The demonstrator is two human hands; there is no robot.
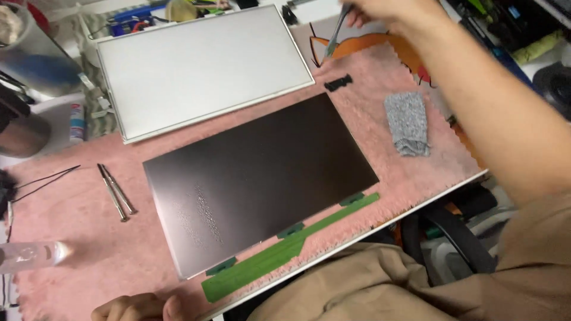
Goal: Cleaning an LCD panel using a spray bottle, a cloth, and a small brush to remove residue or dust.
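Note:
A dark display panel (262,178) lies flat on a pink fuzzy mat (95,249), with a green circuit strip (285,249) along its near edge. A pale backlight sheet in a white frame (202,68) lies behind it. My right hand (380,12) reaches to the far edge and holds metal tweezers (334,35) pointing down toward the mat. My left hand (140,308) rests closed at the mat's near edge, nothing visible in it.
Two small screwdrivers (116,191) lie left of the panel. A grey cloth (407,122) and a small black part (338,82) lie at the right. A clear bottle (30,255) lies at the left edge. Clutter and containers ring the far side.

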